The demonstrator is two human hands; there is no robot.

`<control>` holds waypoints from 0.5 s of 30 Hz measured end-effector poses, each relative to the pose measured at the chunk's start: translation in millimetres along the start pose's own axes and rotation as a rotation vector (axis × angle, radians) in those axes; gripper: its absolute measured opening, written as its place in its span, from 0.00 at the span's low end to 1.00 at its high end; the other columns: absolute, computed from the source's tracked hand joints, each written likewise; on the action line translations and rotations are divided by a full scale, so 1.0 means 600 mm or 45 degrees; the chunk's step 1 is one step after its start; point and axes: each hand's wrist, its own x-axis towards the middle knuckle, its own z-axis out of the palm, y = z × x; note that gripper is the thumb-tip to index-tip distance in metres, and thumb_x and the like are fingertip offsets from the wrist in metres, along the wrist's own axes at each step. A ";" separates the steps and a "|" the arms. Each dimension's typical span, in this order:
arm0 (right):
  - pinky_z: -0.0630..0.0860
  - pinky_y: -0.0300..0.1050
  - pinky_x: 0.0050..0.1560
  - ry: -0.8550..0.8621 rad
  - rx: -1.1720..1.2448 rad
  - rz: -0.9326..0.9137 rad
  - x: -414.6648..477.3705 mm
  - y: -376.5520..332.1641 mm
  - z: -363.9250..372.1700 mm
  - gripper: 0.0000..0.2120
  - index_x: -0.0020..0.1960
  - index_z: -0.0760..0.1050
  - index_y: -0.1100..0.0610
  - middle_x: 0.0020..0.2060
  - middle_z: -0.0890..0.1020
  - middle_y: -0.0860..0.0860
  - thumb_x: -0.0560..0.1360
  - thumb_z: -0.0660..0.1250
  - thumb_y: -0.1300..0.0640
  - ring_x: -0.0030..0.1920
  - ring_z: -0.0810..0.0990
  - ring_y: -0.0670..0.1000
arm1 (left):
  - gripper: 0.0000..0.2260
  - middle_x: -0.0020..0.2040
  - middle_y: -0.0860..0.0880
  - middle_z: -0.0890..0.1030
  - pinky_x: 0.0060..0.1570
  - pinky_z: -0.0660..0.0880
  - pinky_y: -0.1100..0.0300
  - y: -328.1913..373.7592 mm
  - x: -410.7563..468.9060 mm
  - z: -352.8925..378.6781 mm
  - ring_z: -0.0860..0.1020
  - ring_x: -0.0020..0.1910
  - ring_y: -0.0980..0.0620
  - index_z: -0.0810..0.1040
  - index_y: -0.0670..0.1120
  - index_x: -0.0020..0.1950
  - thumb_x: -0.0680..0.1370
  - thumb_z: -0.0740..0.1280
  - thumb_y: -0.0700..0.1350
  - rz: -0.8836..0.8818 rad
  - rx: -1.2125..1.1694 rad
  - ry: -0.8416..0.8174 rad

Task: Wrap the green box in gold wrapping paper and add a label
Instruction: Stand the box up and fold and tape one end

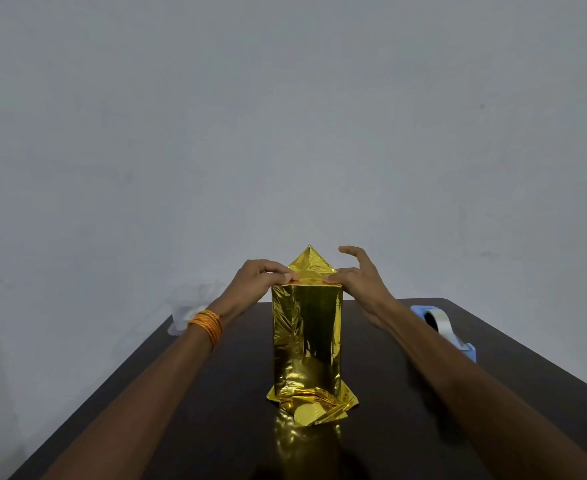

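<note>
Wrapped box point(306, 337) stands upright mid-table point(216, 393). Left hand point(261, 275) pinches the top fold, right hand point(358, 271) presses its corner, fingers loose and spread. I'd crease both sides sharp, then pull the pointy flap point(309, 259) down before grabbing tape point(437, 323).

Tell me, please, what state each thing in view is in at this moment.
gold wrapping paper: wrapped into an upright block, top flap standing in a point, bottom end crumpled on the table.
left hand: fingers curled, pinching the paper's top left edge.
right hand: thumb pressing the top right edge, fingers spread and lifted.
tape dispenser: on the table's right side, roll loaded, untouched.
clear container: far left table edge, contents unclear.
</note>
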 end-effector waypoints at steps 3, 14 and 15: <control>0.74 0.59 0.67 -0.017 0.028 0.013 0.002 0.003 -0.003 0.36 0.69 0.67 0.45 0.57 0.80 0.62 0.67 0.79 0.59 0.58 0.80 0.59 | 0.11 0.53 0.50 0.84 0.39 0.68 0.73 0.004 0.004 0.000 0.77 0.48 0.60 0.86 0.43 0.53 0.80 0.64 0.37 -0.037 0.023 -0.003; 0.76 0.55 0.64 -0.058 0.095 0.034 0.001 0.006 -0.010 0.36 0.71 0.64 0.48 0.55 0.82 0.62 0.70 0.77 0.62 0.56 0.82 0.60 | 0.05 0.55 0.55 0.81 0.55 0.73 0.60 0.019 0.019 0.021 0.76 0.57 0.57 0.86 0.52 0.50 0.78 0.70 0.47 0.270 0.282 -0.025; 0.77 0.54 0.63 -0.059 0.104 0.035 0.001 0.007 -0.012 0.36 0.71 0.64 0.49 0.55 0.82 0.62 0.70 0.77 0.63 0.56 0.83 0.60 | 0.04 0.56 0.54 0.81 0.57 0.72 0.59 0.020 0.023 0.027 0.76 0.58 0.56 0.86 0.52 0.49 0.78 0.71 0.47 0.269 0.351 -0.047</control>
